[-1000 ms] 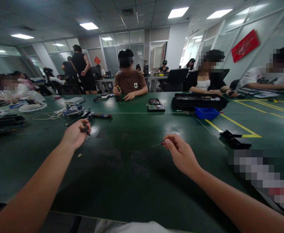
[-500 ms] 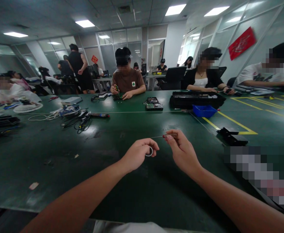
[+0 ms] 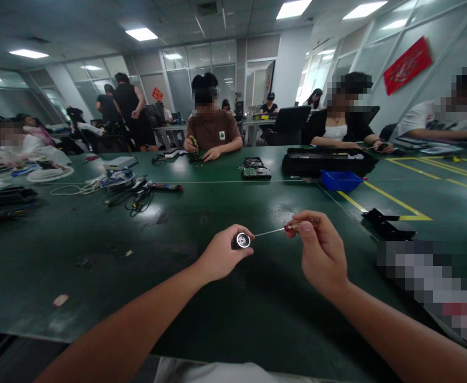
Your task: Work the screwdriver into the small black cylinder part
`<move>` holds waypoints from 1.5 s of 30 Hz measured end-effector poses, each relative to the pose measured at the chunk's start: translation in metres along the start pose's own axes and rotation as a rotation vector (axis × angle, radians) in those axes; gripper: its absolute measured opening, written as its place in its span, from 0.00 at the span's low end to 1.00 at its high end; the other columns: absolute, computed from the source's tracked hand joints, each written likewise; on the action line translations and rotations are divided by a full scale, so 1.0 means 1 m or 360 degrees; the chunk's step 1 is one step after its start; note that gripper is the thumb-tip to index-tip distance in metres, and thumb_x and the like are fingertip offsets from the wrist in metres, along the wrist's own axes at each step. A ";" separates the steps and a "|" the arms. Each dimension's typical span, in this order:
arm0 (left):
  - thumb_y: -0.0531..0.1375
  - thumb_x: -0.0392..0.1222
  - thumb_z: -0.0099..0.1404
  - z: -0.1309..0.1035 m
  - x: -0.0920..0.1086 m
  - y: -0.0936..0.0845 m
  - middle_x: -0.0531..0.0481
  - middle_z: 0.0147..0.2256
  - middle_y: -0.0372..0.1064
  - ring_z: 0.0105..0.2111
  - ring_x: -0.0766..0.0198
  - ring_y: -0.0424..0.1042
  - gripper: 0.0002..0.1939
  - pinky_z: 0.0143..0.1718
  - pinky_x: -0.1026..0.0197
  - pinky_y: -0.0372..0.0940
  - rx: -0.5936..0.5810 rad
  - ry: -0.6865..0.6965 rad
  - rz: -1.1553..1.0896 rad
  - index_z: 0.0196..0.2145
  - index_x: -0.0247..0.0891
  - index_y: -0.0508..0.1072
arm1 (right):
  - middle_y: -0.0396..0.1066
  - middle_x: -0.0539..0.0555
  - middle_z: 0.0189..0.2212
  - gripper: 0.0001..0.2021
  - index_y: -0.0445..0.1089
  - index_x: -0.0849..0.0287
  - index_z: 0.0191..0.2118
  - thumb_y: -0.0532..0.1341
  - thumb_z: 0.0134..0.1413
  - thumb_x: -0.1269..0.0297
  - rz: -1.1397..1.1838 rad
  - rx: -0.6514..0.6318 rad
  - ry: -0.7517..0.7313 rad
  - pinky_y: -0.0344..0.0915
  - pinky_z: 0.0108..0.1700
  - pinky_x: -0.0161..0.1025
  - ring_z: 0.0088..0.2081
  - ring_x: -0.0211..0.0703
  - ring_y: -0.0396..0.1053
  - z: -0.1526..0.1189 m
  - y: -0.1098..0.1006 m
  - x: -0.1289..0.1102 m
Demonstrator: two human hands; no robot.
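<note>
**Screwdriver (image 3: pixel 293 226) points toward black cylinder (image 3: pixel 242 241)**

On my feed the left hand (image 3: pixel 223 255) curls around the cylinder, silver-rimmed end facing me, above the near green table (image 3: pixel 217 330). The right hand (image 3: pixel 325 258), just right, grips the screwdriver's handle. Fingers hide the cylinder's sides; I can't tell whether the tip touches it.

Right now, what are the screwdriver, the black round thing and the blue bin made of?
The screwdriver: shiny silvery shaft, so likely metal; glassy-looking handle, perhaps clear plastic. The black round thing: bright rim, maybe metal; dark body, plastic or painted metal. The blue bin: even colour, thin walls, probably smooth plastic.
</note>
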State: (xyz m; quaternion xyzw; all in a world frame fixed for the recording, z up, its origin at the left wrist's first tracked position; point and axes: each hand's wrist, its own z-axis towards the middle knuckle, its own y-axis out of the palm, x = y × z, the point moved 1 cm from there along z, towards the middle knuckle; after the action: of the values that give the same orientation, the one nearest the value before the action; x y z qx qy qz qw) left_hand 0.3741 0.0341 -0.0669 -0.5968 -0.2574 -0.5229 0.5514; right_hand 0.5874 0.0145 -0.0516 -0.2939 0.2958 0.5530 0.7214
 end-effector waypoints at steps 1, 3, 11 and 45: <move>0.68 0.35 0.58 0.000 -0.002 0.000 0.51 0.45 0.74 0.45 0.59 0.71 0.16 0.47 0.58 0.62 0.0001 0.0011 -0.0001 0.45 0.42 0.75 | 0.71 0.51 0.34 0.08 0.69 0.53 0.47 0.55 0.69 0.59 -0.0011 -0.0031 0.0002 0.69 0.38 0.42 0.35 0.42 0.72 0.000 0.000 0.001; 0.68 0.36 0.58 0.001 -0.004 0.001 0.52 0.46 0.74 0.46 0.59 0.72 0.19 0.49 0.58 0.62 0.0002 0.0030 0.0008 0.48 0.44 0.76 | 0.72 0.51 0.35 0.08 0.69 0.53 0.47 0.55 0.69 0.59 -0.0074 -0.0108 0.0001 0.69 0.38 0.41 0.36 0.42 0.72 -0.001 0.000 0.001; 0.70 0.35 0.57 0.003 -0.005 -0.001 0.51 0.43 0.76 0.45 0.58 0.73 0.17 0.48 0.58 0.64 0.0069 0.0027 0.0014 0.45 0.40 0.77 | 0.74 0.52 0.34 0.09 0.66 0.55 0.46 0.53 0.69 0.57 -0.0323 -0.0352 0.0105 0.69 0.39 0.42 0.36 0.43 0.75 0.001 0.005 -0.003; 0.67 0.43 0.62 0.004 -0.008 -0.008 0.50 0.51 0.74 0.54 0.50 0.69 0.20 0.63 0.41 0.51 0.0160 0.0084 0.0506 0.52 0.48 0.76 | 0.69 0.48 0.19 0.18 0.70 0.56 0.26 0.63 0.58 0.48 -0.0797 -0.0261 0.0109 0.56 0.24 0.36 0.21 0.38 0.65 0.009 0.005 -0.012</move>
State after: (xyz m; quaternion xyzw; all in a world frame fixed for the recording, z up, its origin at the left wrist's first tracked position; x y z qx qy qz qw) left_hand 0.3655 0.0421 -0.0700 -0.5877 -0.1709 -0.4312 0.6630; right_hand 0.5806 0.0151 -0.0375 -0.4340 0.1923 0.3691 0.7990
